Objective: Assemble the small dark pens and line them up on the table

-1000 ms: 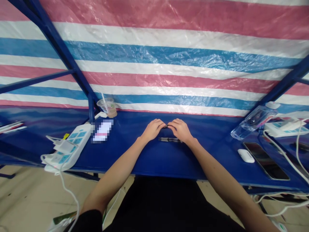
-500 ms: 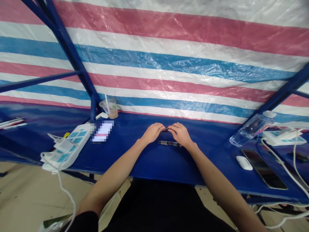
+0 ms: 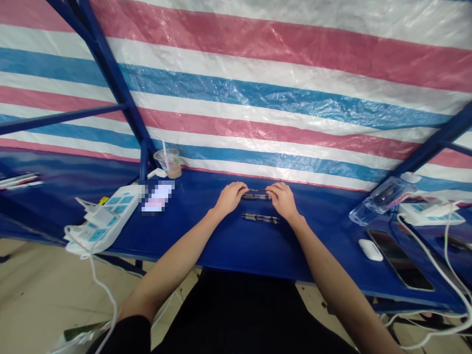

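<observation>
My left hand (image 3: 231, 198) and my right hand (image 3: 282, 199) are closed on opposite ends of a thin dark pen (image 3: 257, 190), which runs sideways between my fingertips. Just below it, a clear-and-black pen (image 3: 256, 196) lies parallel, its ends partly covered by my fingers. Whether my fingers also touch that one, I cannot tell. Nearer to me on the blue table (image 3: 250, 248), more clear-and-black pens (image 3: 260, 218) lie close together in a sideways row, apart from both hands.
At left are a white power strip (image 3: 110, 221), a blurred-out phone (image 3: 158, 196) and a plastic cup (image 3: 172, 164) with a straw. To the right lie a water bottle (image 3: 383, 199), a white earbud case (image 3: 370, 250), a dark phone (image 3: 400, 259) and another power strip (image 3: 431, 214) with cables.
My hands have moved apart, right hand further right, showing the thin pen stretched between them and another pen below it. The right hand no longer overlaps the nearer pens' end.
</observation>
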Available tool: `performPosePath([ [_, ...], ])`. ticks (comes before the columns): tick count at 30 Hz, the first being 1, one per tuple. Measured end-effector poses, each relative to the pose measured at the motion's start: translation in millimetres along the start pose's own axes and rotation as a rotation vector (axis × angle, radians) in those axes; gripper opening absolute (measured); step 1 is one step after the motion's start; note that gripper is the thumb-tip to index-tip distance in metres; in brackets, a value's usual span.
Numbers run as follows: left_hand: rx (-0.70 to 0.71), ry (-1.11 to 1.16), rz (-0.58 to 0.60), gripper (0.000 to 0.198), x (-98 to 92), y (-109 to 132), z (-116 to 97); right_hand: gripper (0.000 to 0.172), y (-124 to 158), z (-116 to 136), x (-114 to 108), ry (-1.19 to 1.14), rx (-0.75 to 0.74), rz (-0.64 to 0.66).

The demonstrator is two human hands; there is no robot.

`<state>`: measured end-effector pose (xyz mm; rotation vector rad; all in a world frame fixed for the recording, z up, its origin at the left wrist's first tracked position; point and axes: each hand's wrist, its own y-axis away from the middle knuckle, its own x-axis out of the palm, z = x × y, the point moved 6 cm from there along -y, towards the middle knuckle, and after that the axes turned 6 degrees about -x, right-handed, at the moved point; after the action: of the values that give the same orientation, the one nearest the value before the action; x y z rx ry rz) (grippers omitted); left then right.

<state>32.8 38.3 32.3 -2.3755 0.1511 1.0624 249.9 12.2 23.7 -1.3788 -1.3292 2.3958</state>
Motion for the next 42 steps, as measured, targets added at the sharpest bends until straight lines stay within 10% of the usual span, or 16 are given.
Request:
performPosePath([
  [16, 0.144, 0.079, 0.212, 0.024, 10.6, 9, -23, 0.011, 1, 31, 17, -0.215, -0.095, 0.026],
  [37, 0.067, -0.011, 0.145, 0.044, 7.4, 5, -14, 0.007, -1, 25, 8, -0.145, 0.014, 0.034],
  [42, 0.109, 0.061, 0.101, 0.023, 6.4, 3, -13, 0.008, 1, 22, 12, -0.128, 0.013, 0.052],
])
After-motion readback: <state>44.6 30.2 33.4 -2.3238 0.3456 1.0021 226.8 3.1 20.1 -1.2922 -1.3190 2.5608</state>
